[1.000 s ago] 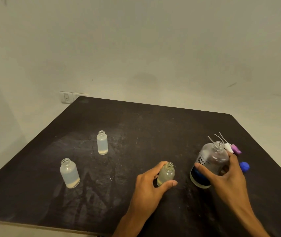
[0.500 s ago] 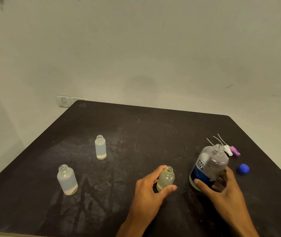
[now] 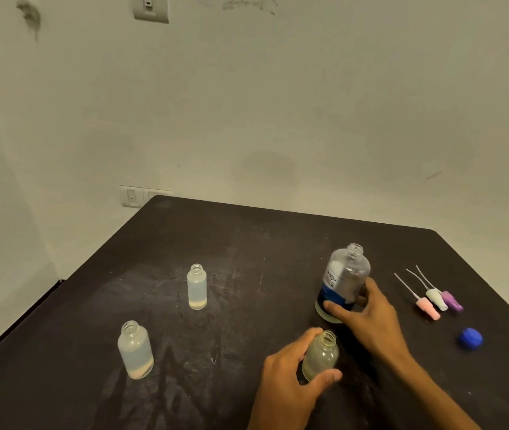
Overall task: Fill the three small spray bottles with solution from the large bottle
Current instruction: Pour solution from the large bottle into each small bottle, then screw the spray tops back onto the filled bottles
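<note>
- Left hand (image 3: 290,389): bare, no ring, glove or watch visible; enters at lower centre of the frame.
- Right hand (image 3: 371,318): bare, no jewellery visible.
- Forearms: both bare, no sleeve in view down to the frame's lower edge.

Left hand (image 3: 290,386) enters from the lower edge, back of the hand uppermost, thumb and fingers curled round a small bottle (image 3: 320,356) that stands upright. Right hand (image 3: 368,318) reaches in from the lower right corner, forearm running diagonally up and to the left, wrist nearly straight. Its thumb lies across the near side of the large bottle (image 3: 341,282) low down, its fingers wrapped round the far side. The two hands lie near one another, apart.
</note>
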